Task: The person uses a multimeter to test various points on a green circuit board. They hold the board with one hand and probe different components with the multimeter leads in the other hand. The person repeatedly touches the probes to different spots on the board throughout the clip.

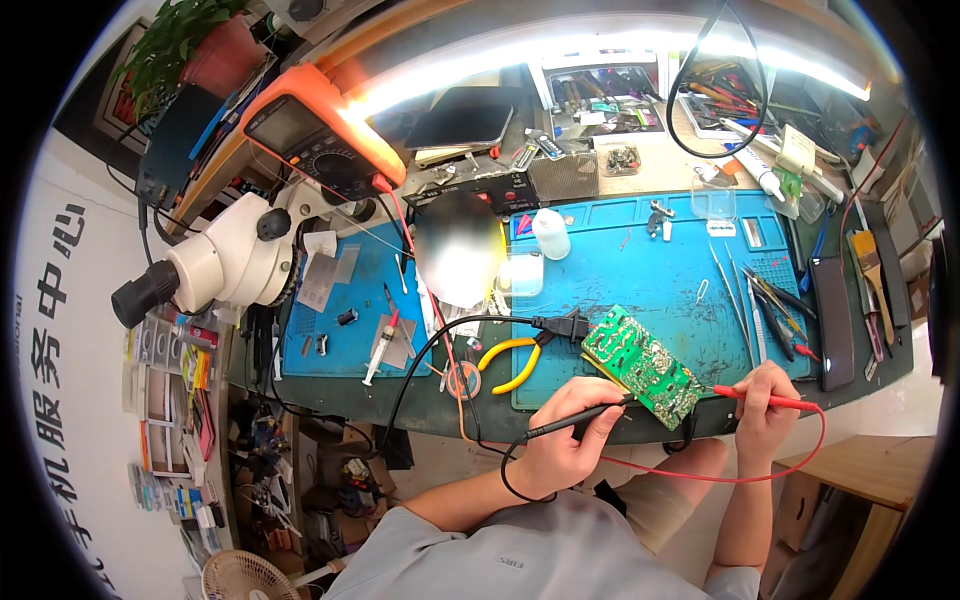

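A green circuit board [645,367] lies tilted at the front edge of the blue work mat [640,255], its soldered side up. My left hand [573,435] is closed round a black multimeter probe [580,420], whose tip reaches the board's lower left edge. In my right hand [763,405] is a red multimeter probe [755,397], its tip at the board's right end. A black power plug [563,327] sits against the board's upper left end. The orange multimeter [325,135] stands at the upper left; its display is too small to read.
Yellow-handled pliers [515,365] lie left of the board. Tweezers [750,310], dark pliers [775,310] and a phone [832,320] are at the right. A white microscope [220,260] and a syringe [381,350] are at the left. A white bottle [551,234] stands behind.
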Available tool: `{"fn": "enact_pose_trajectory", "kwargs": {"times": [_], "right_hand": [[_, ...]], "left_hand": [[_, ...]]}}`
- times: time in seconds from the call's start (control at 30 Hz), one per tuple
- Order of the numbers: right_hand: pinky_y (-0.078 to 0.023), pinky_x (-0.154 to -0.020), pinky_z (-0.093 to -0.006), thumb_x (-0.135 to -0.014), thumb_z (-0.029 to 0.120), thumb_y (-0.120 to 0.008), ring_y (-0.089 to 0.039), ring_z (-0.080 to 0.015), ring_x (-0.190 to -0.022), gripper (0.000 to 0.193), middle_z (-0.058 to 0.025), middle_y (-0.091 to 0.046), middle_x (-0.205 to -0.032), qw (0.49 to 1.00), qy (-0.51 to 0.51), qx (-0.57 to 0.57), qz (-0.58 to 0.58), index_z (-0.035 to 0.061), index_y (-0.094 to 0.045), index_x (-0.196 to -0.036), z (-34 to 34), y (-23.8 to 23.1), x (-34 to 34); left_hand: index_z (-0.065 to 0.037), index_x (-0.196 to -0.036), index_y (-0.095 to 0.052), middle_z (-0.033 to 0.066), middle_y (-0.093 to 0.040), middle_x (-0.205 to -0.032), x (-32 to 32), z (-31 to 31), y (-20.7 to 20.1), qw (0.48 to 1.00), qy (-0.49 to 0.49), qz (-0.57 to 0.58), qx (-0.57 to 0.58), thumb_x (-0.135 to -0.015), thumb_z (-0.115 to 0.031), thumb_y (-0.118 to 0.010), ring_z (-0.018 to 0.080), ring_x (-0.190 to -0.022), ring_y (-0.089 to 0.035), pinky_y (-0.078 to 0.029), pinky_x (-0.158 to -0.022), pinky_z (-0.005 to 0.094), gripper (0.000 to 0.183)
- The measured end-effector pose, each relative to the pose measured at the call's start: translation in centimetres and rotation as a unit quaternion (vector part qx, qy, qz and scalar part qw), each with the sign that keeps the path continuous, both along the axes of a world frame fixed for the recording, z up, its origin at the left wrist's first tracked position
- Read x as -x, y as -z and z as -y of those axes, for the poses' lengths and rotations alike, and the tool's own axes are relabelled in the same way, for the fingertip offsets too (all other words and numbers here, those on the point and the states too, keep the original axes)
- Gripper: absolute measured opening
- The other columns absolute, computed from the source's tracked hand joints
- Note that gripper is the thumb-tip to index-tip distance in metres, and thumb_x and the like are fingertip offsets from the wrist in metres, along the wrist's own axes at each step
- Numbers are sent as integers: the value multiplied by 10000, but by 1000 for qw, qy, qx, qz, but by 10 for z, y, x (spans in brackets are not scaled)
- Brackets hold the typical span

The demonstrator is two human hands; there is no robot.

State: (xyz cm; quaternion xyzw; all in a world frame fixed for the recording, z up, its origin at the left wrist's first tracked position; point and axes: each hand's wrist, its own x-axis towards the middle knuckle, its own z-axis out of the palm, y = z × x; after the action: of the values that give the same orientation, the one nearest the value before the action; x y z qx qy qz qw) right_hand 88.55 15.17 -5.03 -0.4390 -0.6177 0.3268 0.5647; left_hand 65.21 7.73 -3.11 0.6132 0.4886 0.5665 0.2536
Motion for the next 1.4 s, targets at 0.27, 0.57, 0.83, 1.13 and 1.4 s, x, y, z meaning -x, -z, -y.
{"fn": "enact_pose_trajectory", "kwargs": {"times": [0.27,0.57,0.83,1.13,1.4], "right_hand": [[-403,-515,-290,-900,32,-527,-512,-145,-557,242,-78,-584,-629,999,-13,38,8,-27,-580,-671,-3,-15,3],[-439,-514,-258,-892,52,-576,-532,-116,-560,196,-65,-620,-629,999,-22,31,-20,2,-614,-706,-1,-13,-2],[-446,-495,-264,-889,32,-538,-539,-126,-542,217,-74,-621,-630,1000,-13,13,-4,4,-588,-680,-2,-15,2],[-442,-486,-247,-899,41,-535,-555,-131,-531,233,-82,-603,-628,1000,-11,8,0,4,-591,-676,-2,-14,0],[-329,-441,-228,-949,95,-504,-433,-95,-487,305,-51,-543,-604,1000,-10,-26,9,26,-562,-658,-4,-11,4]], "left_hand": [[17,-939,-634,151,-663,-902,-2,1,4,999,-33,12,35,-842,25,-637,266,-796,-648,-523,-707,338,98],[14,-1058,-598,180,-625,-1116,15,20,3,998,52,28,17,-778,45,-669,258,-938,-665,-546,-808,325,290],[19,-980,-619,181,-677,-1045,40,21,2,996,-7,-86,14,-729,30,-686,277,-895,-651,-527,-770,330,260],[42,-1000,-606,201,-645,-1055,35,5,6,999,-7,-21,47,-795,93,-638,251,-858,-672,-550,-762,333,213],[63,-1060,-608,216,-639,-1119,32,5,1,997,11,22,71,-843,63,-663,216,-861,-679,-562,-745,281,224]]}}
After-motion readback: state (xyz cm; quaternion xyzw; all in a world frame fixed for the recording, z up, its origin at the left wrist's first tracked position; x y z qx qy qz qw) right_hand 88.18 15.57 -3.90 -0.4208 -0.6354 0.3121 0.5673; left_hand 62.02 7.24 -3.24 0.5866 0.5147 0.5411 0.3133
